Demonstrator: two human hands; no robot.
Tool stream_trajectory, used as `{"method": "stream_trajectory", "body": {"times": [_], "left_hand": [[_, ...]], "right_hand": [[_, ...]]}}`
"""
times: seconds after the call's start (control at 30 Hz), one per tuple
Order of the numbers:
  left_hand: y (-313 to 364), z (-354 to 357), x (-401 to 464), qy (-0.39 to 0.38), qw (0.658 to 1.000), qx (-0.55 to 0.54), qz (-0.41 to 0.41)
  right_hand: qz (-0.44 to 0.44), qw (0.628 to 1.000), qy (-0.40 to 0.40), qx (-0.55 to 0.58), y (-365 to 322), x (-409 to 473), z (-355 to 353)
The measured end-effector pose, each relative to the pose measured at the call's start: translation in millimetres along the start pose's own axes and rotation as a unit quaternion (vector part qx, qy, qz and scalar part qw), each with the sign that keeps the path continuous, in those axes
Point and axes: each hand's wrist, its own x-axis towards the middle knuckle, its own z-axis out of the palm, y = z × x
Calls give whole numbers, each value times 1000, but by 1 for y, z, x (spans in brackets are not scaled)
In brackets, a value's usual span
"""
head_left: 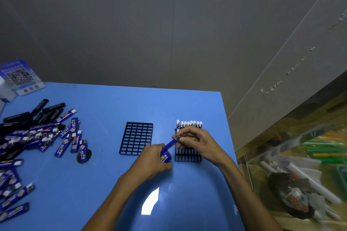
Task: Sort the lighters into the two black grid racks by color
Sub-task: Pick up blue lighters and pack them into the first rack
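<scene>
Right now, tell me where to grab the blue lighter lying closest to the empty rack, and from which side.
Take the blue lighter by its long flat sides near the middle, coming straight down from above. It lies flat on the table, apart from the pile, white cap pointing away, so both long edges look free. Pinching the middle should keep it level for standing it in the empty rack.

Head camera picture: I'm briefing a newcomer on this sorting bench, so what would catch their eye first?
Probably the two hands at centre: the left hand grips a blue lighter while the right hand pinches its metal top, over the right grid rack, whose far row holds white-capped lighters. The left grid rack stands empty, and a heap of blue and black lighters sprawls far left.
</scene>
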Motion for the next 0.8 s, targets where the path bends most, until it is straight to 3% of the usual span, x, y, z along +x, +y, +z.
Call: {"method": "stream_trajectory", "body": {"times": [0.2, 0.8], "left_hand": [[-16, -4, -1, 14, 999, -38, -7], [-20, -10, 0, 35, 998, -53, -13]], "right_hand": [[-13, 997, 72, 21, -1, 1, -19], [38, 974, 181, -133, 30, 13, -20]]}}
